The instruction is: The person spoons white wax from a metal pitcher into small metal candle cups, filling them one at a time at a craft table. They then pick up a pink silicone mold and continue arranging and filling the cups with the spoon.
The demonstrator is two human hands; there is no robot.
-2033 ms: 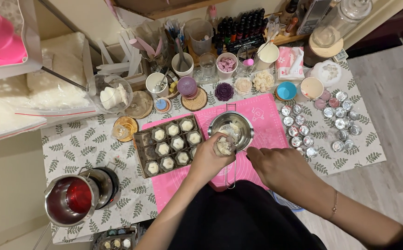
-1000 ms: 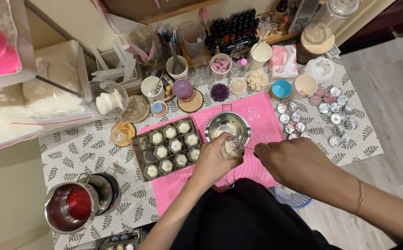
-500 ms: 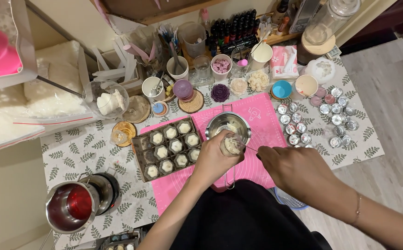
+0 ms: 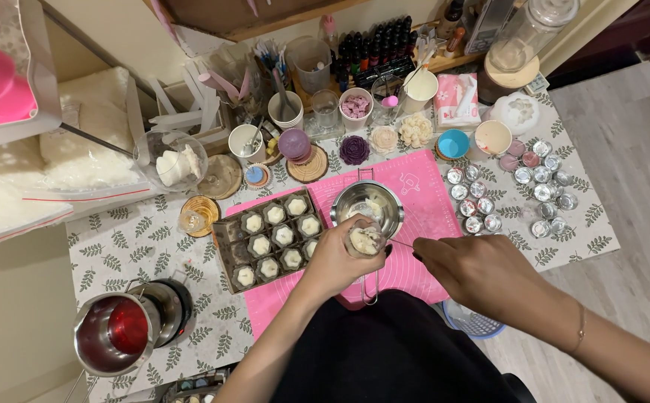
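I see left hand (image 4: 334,257) gripping small wax cup (image 4: 364,240) over metal pot (image 4: 367,206) to catch bits | right hand (image 4: 474,272) pinching thin stick (image 4: 401,242), poking inside

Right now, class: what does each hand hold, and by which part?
Left hand grips a small clear wax-filled cup by its side; right hand pinches a thin metal stick by its end.

The left hand (image 4: 337,257) hides most of the small glass cup (image 4: 364,240).
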